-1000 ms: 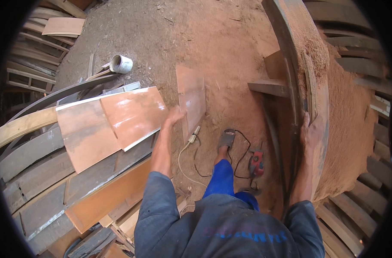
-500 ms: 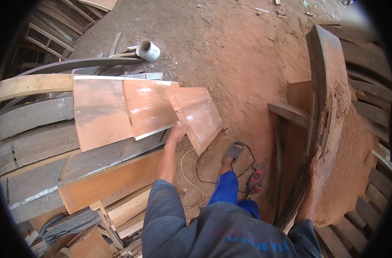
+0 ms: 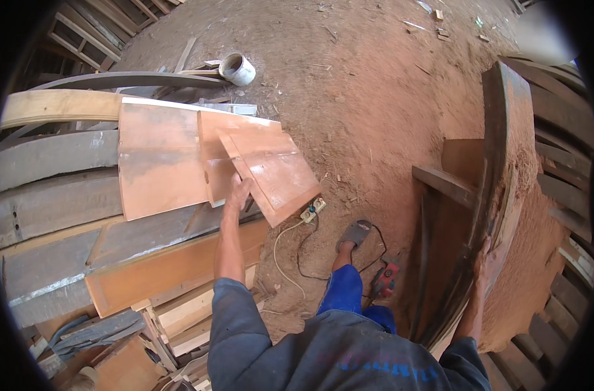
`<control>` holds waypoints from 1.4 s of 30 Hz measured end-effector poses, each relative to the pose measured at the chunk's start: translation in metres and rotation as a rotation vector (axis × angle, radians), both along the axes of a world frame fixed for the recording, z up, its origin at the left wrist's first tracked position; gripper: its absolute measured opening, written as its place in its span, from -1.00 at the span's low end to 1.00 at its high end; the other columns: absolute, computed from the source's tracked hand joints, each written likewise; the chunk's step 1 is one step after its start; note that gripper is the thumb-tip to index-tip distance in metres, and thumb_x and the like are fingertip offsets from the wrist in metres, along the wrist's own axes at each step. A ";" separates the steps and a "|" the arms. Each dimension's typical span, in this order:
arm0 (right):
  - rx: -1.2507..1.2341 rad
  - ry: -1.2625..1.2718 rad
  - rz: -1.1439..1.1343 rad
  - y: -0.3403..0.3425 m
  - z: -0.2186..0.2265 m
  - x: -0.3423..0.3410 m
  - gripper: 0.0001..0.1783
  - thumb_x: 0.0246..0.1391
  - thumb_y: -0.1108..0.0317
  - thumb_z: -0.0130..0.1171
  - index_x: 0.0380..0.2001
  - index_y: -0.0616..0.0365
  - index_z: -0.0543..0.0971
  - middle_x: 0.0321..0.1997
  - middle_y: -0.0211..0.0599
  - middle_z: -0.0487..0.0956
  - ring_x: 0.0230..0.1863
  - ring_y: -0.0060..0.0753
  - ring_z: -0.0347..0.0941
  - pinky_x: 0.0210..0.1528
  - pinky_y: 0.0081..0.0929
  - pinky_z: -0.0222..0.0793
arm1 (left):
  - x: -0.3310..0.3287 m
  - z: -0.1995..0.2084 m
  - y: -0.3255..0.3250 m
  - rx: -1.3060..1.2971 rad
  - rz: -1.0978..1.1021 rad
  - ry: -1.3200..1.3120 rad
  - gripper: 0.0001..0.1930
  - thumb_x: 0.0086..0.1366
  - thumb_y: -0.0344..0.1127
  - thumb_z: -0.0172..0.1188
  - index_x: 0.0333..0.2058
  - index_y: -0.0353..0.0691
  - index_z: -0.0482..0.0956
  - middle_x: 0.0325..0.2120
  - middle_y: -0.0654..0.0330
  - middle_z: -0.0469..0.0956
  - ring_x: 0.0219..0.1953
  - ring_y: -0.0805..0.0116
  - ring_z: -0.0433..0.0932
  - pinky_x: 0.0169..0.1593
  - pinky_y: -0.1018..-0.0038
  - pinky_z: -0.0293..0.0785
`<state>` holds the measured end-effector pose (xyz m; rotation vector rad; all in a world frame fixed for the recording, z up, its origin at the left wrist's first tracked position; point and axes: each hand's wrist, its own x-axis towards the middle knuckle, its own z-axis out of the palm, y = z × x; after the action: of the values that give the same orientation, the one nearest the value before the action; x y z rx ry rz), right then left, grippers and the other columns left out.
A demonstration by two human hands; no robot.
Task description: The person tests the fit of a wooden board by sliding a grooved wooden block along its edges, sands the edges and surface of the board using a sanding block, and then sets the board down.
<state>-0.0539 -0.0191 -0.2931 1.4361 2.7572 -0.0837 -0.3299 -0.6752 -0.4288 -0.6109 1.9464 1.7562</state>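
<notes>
While the left hand (image 3: pixel 240 190) pinches a brown panel (image 3: pixel 277 168) by its edge, over paired boards (image 3: pixel 159 173), the right hand (image 3: pixel 481 270) touches a dusty beam (image 3: pixel 500 124), finger closure unclear. Blue lettering (image 3: pixel 408 373) on dark shirt (image 3: pixel 310 348); reddish dust across floor (image 3: pixel 388 111).

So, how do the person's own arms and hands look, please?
The left sleeve and right sleeve are dark grey and look loose, leaving the forearms bare. The left hand and right hand are bare too.
</notes>
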 end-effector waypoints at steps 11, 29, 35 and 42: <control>0.058 0.135 0.184 -0.019 0.012 -0.016 -0.26 0.32 0.00 -0.02 0.30 0.43 0.21 0.37 0.30 0.23 0.38 0.24 0.17 0.39 -0.07 0.12 | -0.024 0.003 -0.019 -1.123 -0.072 0.083 -0.28 0.19 -0.35 0.10 0.35 -0.14 0.15 0.03 -0.21 0.50 0.18 -0.19 0.42 0.24 0.10 0.32; -0.005 -0.033 0.072 -0.027 0.020 -0.023 -0.28 0.32 0.11 0.00 0.35 0.41 0.15 0.39 0.31 0.21 0.41 0.24 0.12 0.42 -0.11 0.07 | 0.044 -0.038 -0.100 -1.159 0.373 -0.064 -0.28 0.22 -0.06 0.15 0.12 -0.58 0.17 0.01 -0.47 0.37 0.09 -0.33 0.40 0.24 0.10 0.29; 0.069 -0.079 0.105 -0.004 -0.004 -0.003 -0.27 0.33 0.07 -0.03 0.34 0.44 0.16 0.39 0.34 0.20 0.40 0.25 0.13 0.42 -0.11 0.07 | 0.060 -0.023 -0.121 -1.027 0.204 -0.003 -0.50 0.31 -0.25 0.14 0.08 -0.44 0.23 -0.15 -0.26 0.55 -0.01 -0.25 0.50 0.10 0.04 0.37; 0.005 -0.012 0.103 -0.005 -0.007 -0.007 -0.24 0.35 0.07 -0.04 0.36 0.47 0.10 0.42 0.32 0.15 0.45 0.22 0.06 0.46 -0.14 -0.01 | 0.070 -0.012 -0.129 -1.127 -0.136 0.076 -0.61 0.29 -0.23 0.15 -0.05 -0.41 0.36 -0.12 -0.29 0.55 0.02 -0.31 0.48 0.10 0.00 0.36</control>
<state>-0.0605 -0.0240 -0.3003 1.2888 2.8176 -0.0657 -0.2599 -0.8040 -0.4408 -0.7071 2.8490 0.4568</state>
